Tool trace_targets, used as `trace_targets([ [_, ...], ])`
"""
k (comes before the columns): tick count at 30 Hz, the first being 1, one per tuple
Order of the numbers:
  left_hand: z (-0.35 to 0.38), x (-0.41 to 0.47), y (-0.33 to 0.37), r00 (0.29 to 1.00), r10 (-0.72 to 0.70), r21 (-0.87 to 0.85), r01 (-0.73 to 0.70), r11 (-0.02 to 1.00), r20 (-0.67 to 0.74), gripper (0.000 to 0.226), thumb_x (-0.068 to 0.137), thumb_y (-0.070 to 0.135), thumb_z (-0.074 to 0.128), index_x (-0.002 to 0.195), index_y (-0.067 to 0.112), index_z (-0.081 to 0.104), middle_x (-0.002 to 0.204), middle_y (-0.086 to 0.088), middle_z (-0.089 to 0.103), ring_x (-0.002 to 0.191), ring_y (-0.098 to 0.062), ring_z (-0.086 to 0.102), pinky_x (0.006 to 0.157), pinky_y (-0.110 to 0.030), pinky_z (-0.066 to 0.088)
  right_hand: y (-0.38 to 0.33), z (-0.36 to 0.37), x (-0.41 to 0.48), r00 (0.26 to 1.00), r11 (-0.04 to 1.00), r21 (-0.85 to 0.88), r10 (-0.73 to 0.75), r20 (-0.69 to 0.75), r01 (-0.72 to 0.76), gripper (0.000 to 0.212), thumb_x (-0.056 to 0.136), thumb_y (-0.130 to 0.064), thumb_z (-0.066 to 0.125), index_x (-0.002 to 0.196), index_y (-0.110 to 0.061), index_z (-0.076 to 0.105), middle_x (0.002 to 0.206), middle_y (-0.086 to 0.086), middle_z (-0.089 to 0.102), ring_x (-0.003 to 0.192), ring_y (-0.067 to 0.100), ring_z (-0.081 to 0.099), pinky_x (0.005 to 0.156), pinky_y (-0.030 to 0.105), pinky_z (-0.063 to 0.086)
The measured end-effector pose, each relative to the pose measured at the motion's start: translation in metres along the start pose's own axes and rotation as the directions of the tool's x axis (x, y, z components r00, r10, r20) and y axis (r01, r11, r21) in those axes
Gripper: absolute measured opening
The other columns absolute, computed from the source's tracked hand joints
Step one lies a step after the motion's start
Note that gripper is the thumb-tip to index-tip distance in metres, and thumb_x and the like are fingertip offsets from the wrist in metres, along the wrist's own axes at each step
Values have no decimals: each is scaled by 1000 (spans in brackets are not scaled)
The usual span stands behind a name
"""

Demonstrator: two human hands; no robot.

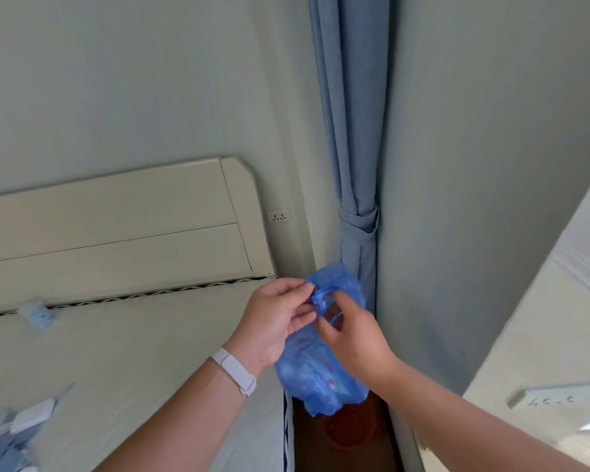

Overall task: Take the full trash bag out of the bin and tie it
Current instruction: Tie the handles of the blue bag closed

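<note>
A blue plastic trash bag (315, 376) hangs in the air between a bed and the wall, its neck gathered into a twisted knot at the top. My left hand (274, 316), with a white band on its wrist, pinches the neck of the bag from the left. From the right, my right hand (353, 338) holds a thin blue strand of the bag just under the knot. Loose plastic of the bag's mouth stands up behind the knot. Directly below the bag, a dark red round bin (349, 427) is dimly visible on the floor.
A bed with a pale mattress (133, 352) and cream headboard (116, 226) fills the left. A tied blue curtain (354, 199) hangs in the corner. A white ledge (542, 335) with a power strip (552, 396) is on the right. The floor gap is narrow.
</note>
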State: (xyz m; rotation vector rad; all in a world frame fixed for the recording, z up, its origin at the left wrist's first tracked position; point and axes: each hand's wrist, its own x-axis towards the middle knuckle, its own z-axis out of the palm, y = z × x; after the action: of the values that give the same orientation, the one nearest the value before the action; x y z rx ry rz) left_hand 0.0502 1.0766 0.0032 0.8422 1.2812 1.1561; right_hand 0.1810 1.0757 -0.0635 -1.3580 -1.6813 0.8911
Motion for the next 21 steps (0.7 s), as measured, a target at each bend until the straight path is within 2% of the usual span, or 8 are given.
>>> trace_targets([
  [3, -3, 0, 1, 989, 147, 362, -143, 921, 16, 10, 89, 11, 64, 81, 17, 66, 71, -3, 71, 53, -11, 66, 48, -19, 48, -2, -9, 6, 998, 1000, 29, -12, 68, 10, 19, 89, -14, 56, 70, -15, 56, 58, 8, 55, 49, 7, 43, 55, 37, 43],
  [5, -9, 5, 3, 968, 251, 509, -230, 830, 28, 13, 89, 10, 62, 80, 18, 65, 71, -5, 71, 46, -10, 61, 45, -17, 44, -4, -18, 11, 992, 993, 110, 22, 124, -36, 16, 90, -11, 54, 76, -14, 61, 58, 7, 57, 51, 12, 51, 55, 34, 47],
  [7, -17, 11, 4, 956, 293, 539, -259, 801, 24, 12, 91, 9, 59, 80, 14, 64, 73, -7, 71, 45, -12, 58, 44, -16, 42, -8, -26, 13, 985, 972, 217, 52, 167, -88, 18, 91, -7, 53, 80, -18, 63, 57, -3, 59, 51, 12, 56, 56, 29, 49],
  [11, -22, 19, -1, 983, 183, 365, -178, 914, 21, 14, 98, 11, 46, 87, 10, 53, 77, -3, 72, 58, -14, 66, 54, -23, 45, -27, -37, 15, 969, 958, 270, 26, 244, -94, 19, 91, 0, 49, 83, -15, 58, 57, -3, 62, 53, 16, 61, 54, 28, 53],
  [14, -22, 18, -6, 980, 160, 280, -188, 941, 118, 15, 100, 9, 42, 87, 9, 51, 76, -5, 68, 68, -21, 62, 62, -29, 46, -50, -41, 17, 950, 937, 324, 25, 312, -131, 22, 90, 5, 45, 85, -14, 53, 62, 7, 66, 53, 20, 64, 52, 26, 55],
  [17, -25, 9, -5, 955, 152, 188, -203, 961, 256, 17, 99, 8, 44, 84, 10, 53, 72, -9, 58, 69, -22, 51, 64, -29, 41, -66, -44, 22, 922, 886, 419, 26, 387, -201, 18, 94, 1, 49, 83, -14, 51, 70, 15, 69, 59, 24, 68, 53, 26, 55],
  [19, -29, 1, -1, 931, 157, 99, -199, 975, 329, 19, 99, 8, 43, 84, 9, 54, 70, -8, 59, 68, -22, 54, 66, -29, 45, -72, -46, 25, 925, 845, 486, 27, 380, -224, 16, 95, -3, 51, 82, -13, 51, 71, 18, 70, 59, 27, 68, 53, 27, 56],
  [21, -33, -4, 4, 906, 171, 19, -194, 981, 388, 18, 100, 9, 40, 89, 5, 53, 76, -16, 64, 71, -31, 61, 71, -36, 49, -77, -48, 28, 948, 814, 541, 35, 316, -210, 16, 94, -3, 51, 82, -12, 52, 66, 17, 69, 53, 26, 65, 49, 27, 54],
])
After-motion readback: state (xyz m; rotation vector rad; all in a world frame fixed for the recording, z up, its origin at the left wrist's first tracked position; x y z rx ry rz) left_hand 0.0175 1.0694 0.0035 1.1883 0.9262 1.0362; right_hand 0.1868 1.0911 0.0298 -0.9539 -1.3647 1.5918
